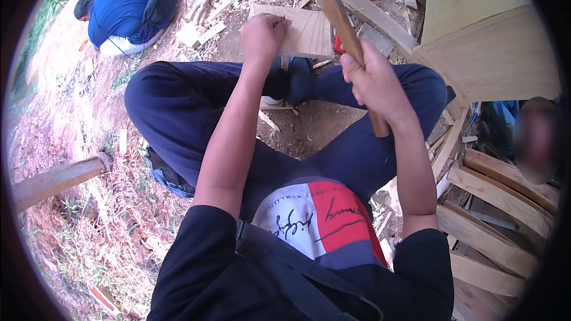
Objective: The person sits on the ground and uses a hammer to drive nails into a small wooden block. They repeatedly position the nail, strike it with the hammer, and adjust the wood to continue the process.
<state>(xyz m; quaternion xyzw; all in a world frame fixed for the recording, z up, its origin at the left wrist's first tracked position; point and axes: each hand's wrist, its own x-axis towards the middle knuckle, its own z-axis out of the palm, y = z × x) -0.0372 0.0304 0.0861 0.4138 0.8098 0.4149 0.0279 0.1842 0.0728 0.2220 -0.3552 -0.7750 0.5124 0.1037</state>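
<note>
My right hand [375, 80] is wrapped round the wooden handle of a claw hammer [336, 12]. The hammer is raised, its dark metal head up at the top of the view and the handle's end low over my right leg. Beyond my feet lies a flat wooden board [312, 32] with visible grain. My left hand [263, 34] is closed in a pinch over the board's left part. A small, thin, dark nail [285, 18] seems to stick out at its fingertips, mostly hidden by them.
Wood offcuts [205, 30] and chips litter the ground ahead. At the right stand a large plywood panel [493, 53] and several stacked planks [488, 232]. A person in blue [131, 15] crouches far left. Another person's blurred head [537, 139] is at right. A log [59, 181] lies left.
</note>
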